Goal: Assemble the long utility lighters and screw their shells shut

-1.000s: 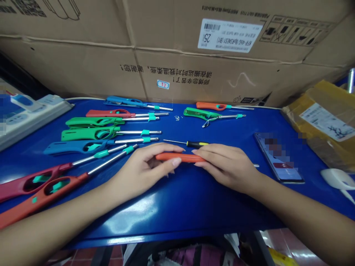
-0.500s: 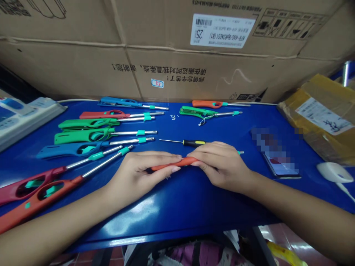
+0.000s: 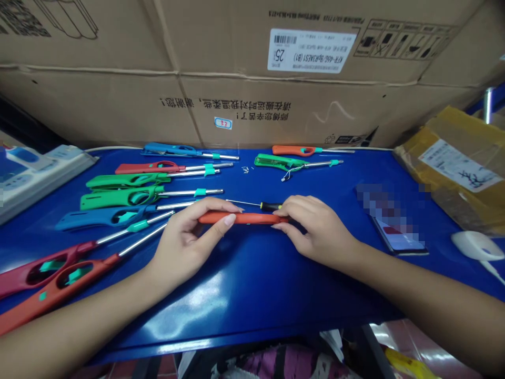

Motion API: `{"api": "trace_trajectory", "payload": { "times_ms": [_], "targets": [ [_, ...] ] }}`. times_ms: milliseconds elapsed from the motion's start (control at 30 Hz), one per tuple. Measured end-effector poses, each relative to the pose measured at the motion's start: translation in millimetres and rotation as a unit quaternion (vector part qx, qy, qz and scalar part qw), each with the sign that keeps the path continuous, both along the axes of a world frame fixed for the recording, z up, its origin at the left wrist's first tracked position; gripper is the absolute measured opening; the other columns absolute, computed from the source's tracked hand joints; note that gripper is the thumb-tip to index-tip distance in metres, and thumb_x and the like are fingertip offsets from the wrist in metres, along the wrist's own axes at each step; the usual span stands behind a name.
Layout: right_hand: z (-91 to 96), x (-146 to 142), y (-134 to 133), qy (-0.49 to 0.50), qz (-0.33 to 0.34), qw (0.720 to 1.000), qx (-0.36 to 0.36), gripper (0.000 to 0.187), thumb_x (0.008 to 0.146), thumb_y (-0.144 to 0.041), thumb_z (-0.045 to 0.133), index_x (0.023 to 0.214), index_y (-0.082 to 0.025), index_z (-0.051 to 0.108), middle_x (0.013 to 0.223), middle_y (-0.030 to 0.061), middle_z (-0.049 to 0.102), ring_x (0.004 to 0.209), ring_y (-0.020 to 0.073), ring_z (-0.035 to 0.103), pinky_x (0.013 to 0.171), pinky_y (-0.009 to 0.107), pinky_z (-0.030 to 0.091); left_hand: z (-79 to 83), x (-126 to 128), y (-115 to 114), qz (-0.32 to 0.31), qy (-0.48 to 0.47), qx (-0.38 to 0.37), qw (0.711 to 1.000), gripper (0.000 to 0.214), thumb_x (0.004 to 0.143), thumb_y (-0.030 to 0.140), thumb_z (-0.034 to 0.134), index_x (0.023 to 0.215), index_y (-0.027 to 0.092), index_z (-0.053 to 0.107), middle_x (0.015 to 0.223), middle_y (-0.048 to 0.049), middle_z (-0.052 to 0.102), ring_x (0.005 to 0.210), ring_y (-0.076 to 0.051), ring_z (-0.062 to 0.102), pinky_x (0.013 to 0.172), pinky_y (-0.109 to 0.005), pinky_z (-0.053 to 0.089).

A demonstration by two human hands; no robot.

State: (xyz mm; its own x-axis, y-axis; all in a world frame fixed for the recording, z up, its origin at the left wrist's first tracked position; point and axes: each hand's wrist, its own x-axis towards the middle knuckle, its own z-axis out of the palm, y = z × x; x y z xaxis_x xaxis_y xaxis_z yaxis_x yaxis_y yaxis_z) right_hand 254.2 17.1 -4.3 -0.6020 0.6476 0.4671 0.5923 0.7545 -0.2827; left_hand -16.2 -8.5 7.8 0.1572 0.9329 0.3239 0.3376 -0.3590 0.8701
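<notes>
Both my hands hold an orange lighter handle (image 3: 246,218) just above the blue table (image 3: 252,295). My left hand (image 3: 189,239) pinches its left end between thumb and fingers. My right hand (image 3: 315,226) is closed round its right end, and that end is hidden under the fingers. A small screwdriver with a black and yellow grip (image 3: 265,206) lies on the table right behind the handle.
Several long-nosed lighters in green (image 3: 118,198), blue, red and orange (image 3: 51,292) lie in a row at the left; two more (image 3: 294,162) lie at the back. A phone (image 3: 398,234) lies at the right, cardboard boxes (image 3: 236,73) stand behind.
My hands have lifted the orange handle a little and levelled it, and it has shifted slightly left. The metal tip seen at the right before is hidden now.
</notes>
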Motion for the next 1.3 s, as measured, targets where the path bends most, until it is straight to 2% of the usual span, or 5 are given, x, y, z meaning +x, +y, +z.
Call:
{"api": "trace_trajectory", "payload": {
  "times_ms": [167, 333, 533, 900, 1300],
  "targets": [
    [5.1, 1.0, -2.7, 0.006, 0.003, 1.0, -0.015, 0.007, 0.102, -0.02, 0.064, 0.096, -0.02, 0.063, 0.088, 0.0028, 0.073, 0.078, 0.0184, 0.064, 0.081, 0.035, 0.042, -2.3, -0.1, -2.5, 0.01, -0.004, -0.007, 1.0, 0.023, 0.095, 0.041, 0.077, 0.11, 0.024, 0.076, 0.102, -0.0031, 0.08, 0.08, -0.017, 0.072, 0.081, -0.031, 0.062],
    [8.5, 2.6, -3.3, 0.031, -0.01, 0.999, -0.019, 0.007, 0.1, -0.019, 0.066, 0.097, -0.021, 0.06, 0.089, 0.0024, 0.071, 0.077, 0.018, 0.06, 0.076, 0.033, 0.042, -5.5, -3.0, -3.6, -0.044, -0.113, -0.026, 0.992, 0.035, 0.109, 0.048, 0.056, 0.127, 0.022, 0.073, 0.098, -0.0052, 0.079, 0.081, -0.017, 0.072, 0.082, -0.032, 0.062],
    [7.3, 3.3, -2.8, 0.019, -0.024, 0.999, -0.035, 0.004, 0.101, -0.02, 0.062, 0.1, -0.022, 0.058, 0.094, 0.0044, 0.071, 0.08, 0.0195, 0.062, 0.075, 0.033, 0.043, -3.3, -0.7, -0.9, -0.055, -0.1, -0.018, 0.993, 0.033, 0.11, 0.046, 0.055, 0.12, 0.021, 0.073, 0.086, -0.0028, 0.076, 0.075, -0.017, 0.071, 0.075, -0.03, 0.062],
    [7.2, 0.0, -8.8, -0.014, 0.025, 0.998, -0.057, 0.029, 0.105, -0.03, 0.063, 0.132, -0.018, 0.063, 0.128, 0.0112, 0.078, 0.113, 0.0259, 0.075, 0.094, 0.041, 0.06, -4.0, 6.4, -1.8, -0.124, -0.079, -0.09, 0.985, 0.035, 0.105, 0.045, 0.065, 0.124, 0.018, 0.076, 0.069, -0.0005, 0.075, 0.059, -0.014, 0.071, 0.063, -0.024, 0.063],
    [5.3, 1.6, -7.9, -0.055, 0.093, 0.994, -0.028, 0.03, 0.106, -0.016, 0.051, 0.133, -0.014, 0.063, 0.121, 0.0157, 0.073, 0.114, 0.0284, 0.07, 0.093, 0.044, 0.062, -5.2, 6.6, -1.9, -0.133, -0.064, -0.155, 0.977, 0.045, 0.093, 0.041, 0.08, 0.133, 0.02, 0.072, 0.111, -0.0105, 0.083, 0.08, -0.02, 0.08, 0.071, -0.031, 0.068]
  ]
}}
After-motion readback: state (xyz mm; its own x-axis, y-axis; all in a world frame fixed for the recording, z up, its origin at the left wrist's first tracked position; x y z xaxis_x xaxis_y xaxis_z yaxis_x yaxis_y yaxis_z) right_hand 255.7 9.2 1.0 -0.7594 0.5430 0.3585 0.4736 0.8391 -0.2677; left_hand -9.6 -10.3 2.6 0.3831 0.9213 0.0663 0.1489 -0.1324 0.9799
